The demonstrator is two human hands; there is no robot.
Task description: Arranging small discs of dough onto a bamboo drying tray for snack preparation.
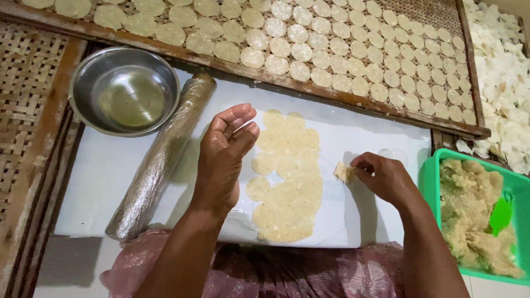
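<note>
Dough lump (pixel 343 172) is pinched in the right hand (pixel 386 177), fingers closed on it, held just over the white sheet (pixel 99 182) near its right side. Left hand (pixel 223 157) is open, palm up and a bit cupped, holding nothing, hovering over the left edge of the flat rounds (pixel 287 176).

Those rounds are thin, pale discs pressed onto the sheet, overlapping each other in a rough column down the middle. A single see-through-looking disc (pixel 395 156) sits on the sheet just beyond the right hand.

Left of the hands, a roller (pixel 163 157) wrapped in plastic film lies diagonally across the sheet, its top end almost touching a steel bowl (pixel 124 91) with some clear liquid in it.

Along the far side there's a woven tray (pixel 430 14) with a wooden frame, covered in rows of small round discs (pixel 309 38). To the right of it, a pile of white chips (pixel 505 83). At the right edge is a green tub (pixel 428 176) full of crumbly dough (pixel 469 209), with a green scraper (pixel 501 212) stuck in it.
</note>
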